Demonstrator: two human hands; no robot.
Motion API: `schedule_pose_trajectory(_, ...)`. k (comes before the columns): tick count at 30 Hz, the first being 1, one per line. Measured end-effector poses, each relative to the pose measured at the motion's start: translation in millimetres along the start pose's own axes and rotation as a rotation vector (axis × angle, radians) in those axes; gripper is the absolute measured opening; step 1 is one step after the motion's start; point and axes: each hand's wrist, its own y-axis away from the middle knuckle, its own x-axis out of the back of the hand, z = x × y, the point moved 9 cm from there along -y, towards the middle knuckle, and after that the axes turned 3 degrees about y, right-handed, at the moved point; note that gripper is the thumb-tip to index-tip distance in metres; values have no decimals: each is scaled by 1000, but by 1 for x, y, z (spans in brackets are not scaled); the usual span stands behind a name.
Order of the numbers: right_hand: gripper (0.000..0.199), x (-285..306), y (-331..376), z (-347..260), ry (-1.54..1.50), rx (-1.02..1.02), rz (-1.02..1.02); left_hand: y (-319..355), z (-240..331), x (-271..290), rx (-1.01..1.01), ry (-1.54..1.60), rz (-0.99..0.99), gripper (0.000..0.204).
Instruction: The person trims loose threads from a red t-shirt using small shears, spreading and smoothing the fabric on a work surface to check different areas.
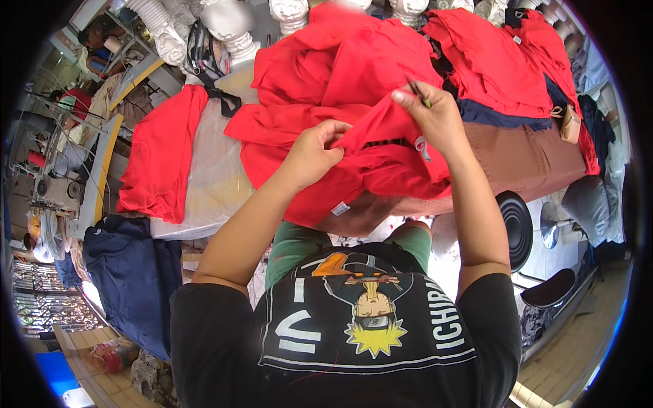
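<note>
A garment workshop — red garments [354, 75] heaped on a worktable [530, 160], sewing machine [58, 190] alongside.

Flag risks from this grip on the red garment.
1. The right hand pinches the red garment along with a thin dark tool; its tip might snag fabric or prick the left hand close by.
2. The red pile behind could drag along if the garment is pulled.

Landmark: brown cloth-covered worktable [537, 160]. Flat red fabric piece [162, 155] lies over clear plastic sheeting [211, 170] at its left end. Dark navy garment [132, 272] hangs below that. Black round ribbed stool seat [517, 228] under its right side. White turned balusters [235, 30] behind it.
</note>
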Motion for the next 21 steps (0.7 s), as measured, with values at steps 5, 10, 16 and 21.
schedule_pose_trajectory(5,32,19,2,29,158,-17,81,20,26,-19,148,384,-168,50)
schedule_pose_trajectory(10,34,24,-3,17,255,17,63,10,20,-6,98,296,-35,35)
schedule_pose_trajectory(16,26,76,-1,-35,570,-112,-101,-23,59,168,-282,51,703,42)
schedule_pose_trajectory(21,22,123,15,-11,825,25,-113,-21,-15,165,-16,-44,518,56)
